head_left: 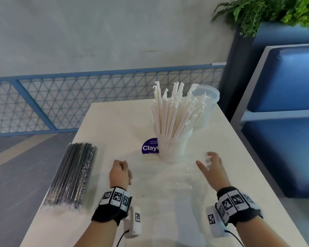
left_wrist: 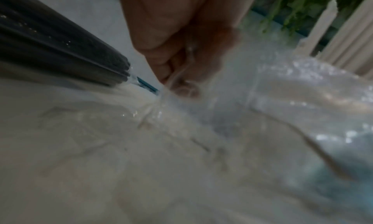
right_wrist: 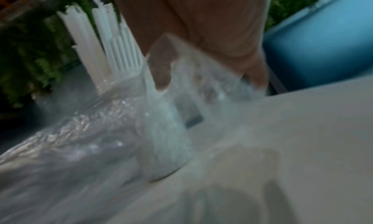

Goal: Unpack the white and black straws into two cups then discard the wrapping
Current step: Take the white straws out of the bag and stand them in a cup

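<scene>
We stand at a smooth, matte white bench (head_left: 114,122) that runs up the middle of the head view. Near frame centre, a translucent plastic cup (head_left: 173,148) stands upright and holds the white straws (head_left: 175,111): thin, straight tubes in paper sleeves with torn, ragged tops, fanned toward the upper right. Just behind it, toward the upper right, a second clear cup (head_left: 208,98) stands upright. A round purple sticker (head_left: 149,147) lies flat on the bench, partly hidden by the first cup's base.

At the left of the frame, the black straws (head_left: 73,173) lie on the bench as a long, flat bundle, still sealed in glossy clear film.

The emptied wrapping (head_left: 177,177), a thin, crinkled, transparent film with bright glints, lies spread on the bench between our hands at lower centre.

Our left hand (head_left: 120,172) has its fingers curled; the left wrist view shows them pinching an edge of the wrapping (left_wrist: 272,107). Our right hand (head_left: 212,168) has its fingers bent over the film's right end; the right wrist view shows the fingers (right_wrist: 161,67) behind a raised fold of the wrapping (right_wrist: 101,131), gripping it.

At the right of the frame sits a blue padded seat (head_left: 284,77), with green fern fronds (head_left: 266,11) at upper right.
</scene>
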Available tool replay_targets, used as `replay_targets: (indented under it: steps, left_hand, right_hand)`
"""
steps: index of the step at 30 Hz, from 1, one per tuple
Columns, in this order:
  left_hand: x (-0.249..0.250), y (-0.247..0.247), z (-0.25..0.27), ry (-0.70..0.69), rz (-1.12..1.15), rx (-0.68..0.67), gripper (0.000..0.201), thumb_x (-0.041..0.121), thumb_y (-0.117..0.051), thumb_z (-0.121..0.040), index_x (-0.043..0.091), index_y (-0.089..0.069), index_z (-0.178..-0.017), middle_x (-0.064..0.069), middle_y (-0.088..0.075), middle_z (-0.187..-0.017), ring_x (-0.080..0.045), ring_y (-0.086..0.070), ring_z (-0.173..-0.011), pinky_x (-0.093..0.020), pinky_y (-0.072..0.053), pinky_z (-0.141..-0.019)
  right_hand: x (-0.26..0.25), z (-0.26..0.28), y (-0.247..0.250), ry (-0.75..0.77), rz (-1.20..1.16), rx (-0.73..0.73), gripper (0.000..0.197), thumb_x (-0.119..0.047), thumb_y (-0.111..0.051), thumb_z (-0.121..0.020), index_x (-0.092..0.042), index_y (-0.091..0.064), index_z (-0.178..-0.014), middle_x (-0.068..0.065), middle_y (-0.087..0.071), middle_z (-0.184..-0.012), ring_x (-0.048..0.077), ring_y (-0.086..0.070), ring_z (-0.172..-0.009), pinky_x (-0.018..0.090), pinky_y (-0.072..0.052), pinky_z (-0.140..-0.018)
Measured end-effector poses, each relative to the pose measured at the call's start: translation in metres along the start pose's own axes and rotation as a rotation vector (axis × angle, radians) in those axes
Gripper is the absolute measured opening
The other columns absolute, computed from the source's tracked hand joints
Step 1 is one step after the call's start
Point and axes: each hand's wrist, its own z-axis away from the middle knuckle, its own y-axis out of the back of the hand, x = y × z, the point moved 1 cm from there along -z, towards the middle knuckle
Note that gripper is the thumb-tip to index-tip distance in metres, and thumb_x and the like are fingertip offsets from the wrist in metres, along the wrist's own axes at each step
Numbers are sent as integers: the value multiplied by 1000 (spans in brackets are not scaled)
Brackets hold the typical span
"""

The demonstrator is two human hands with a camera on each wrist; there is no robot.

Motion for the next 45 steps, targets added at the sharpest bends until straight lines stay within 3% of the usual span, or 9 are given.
replay_targets:
  steps: [5,8,11,16,20,25,29,32,45]
  left_hand:
    - [-3,-12,13,-9,119,-96,3,14,-35,-99,11,-35,-99,-10,-61,-72,-15,-45,-30,-30,-43,-47]
    - [-6,-25,19,-76,74,-173,28,-3,-31,-94,20,-34,-108,-9,-59,-86,-18,-48,-35,-30,-46,-47]
    - [-7,-35,25,-127,-77,-259,36,-7,-29,-91,20,-48,-103,0,-57,-101,-7,-52,-38,-26,-50,-56]
    - [-9,-50,32,-169,-244,-351,31,-3,-38,-92,9,-54,-115,1,-59,-107,-9,-58,-51,-13,-46,-60]
    - [4,-72,44,-334,-609,-392,46,10,-55,-89,9,-43,-132,-10,-34,-137,-23,-48,-115,-25,-39,-99]
    - [36,-110,76,-883,-932,-391,75,44,-71,-73,10,-45,-135,-12,-47,-140,-29,-46,-130,-51,-34,-106]
    - [32,-147,84,-669,-1118,-807,89,59,-38,-89,10,5,-148,-11,9,-158,-28,12,-146,-47,9,-115]
    - [14,-158,75,-558,-1249,-887,97,75,-18,-79,14,15,-147,-6,30,-151,-31,23,-142,-50,11,-114]
    - [-17,-142,48,-491,-1218,-990,96,80,-40,-73,47,23,-138,5,51,-132,-31,40,-133,-49,12,-114]
  right_hand:
    - [-20,21,-18,354,479,45,71,-60,-46,-82,-29,-24,-142,8,-30,-150,33,-27,-139,57,-11,-109]
    - [-13,35,-53,275,697,-246,78,-71,-3,-84,-26,-25,-144,10,-34,-150,35,-31,-136,64,-31,-97]
    - [13,31,-69,180,790,-502,112,-80,40,-39,-29,28,-137,5,32,-147,32,25,-136,64,-2,-110]
    - [54,17,-47,74,816,-617,81,-70,-22,-86,-33,25,-142,-8,37,-149,32,32,-138,61,8,-111]
    - [70,-2,-22,47,854,-625,88,-71,-33,-83,-35,22,-143,-10,39,-146,32,31,-138,61,6,-111]
    - [77,-16,-7,47,899,-611,94,-79,-33,-76,-39,21,-142,-6,45,-140,34,31,-138,61,5,-111]
    - [76,-15,-11,30,909,-617,96,-84,-25,-71,-38,22,-142,-4,43,-143,33,30,-138,61,4,-112]
    - [79,-17,-12,17,868,-631,94,-77,-33,-78,-38,23,-141,-7,47,-134,32,32,-138,60,6,-111]
    - [110,-29,17,-22,766,-596,117,-87,-44,-60,-39,26,-140,-8,44,-143,21,33,-138,54,7,-114]
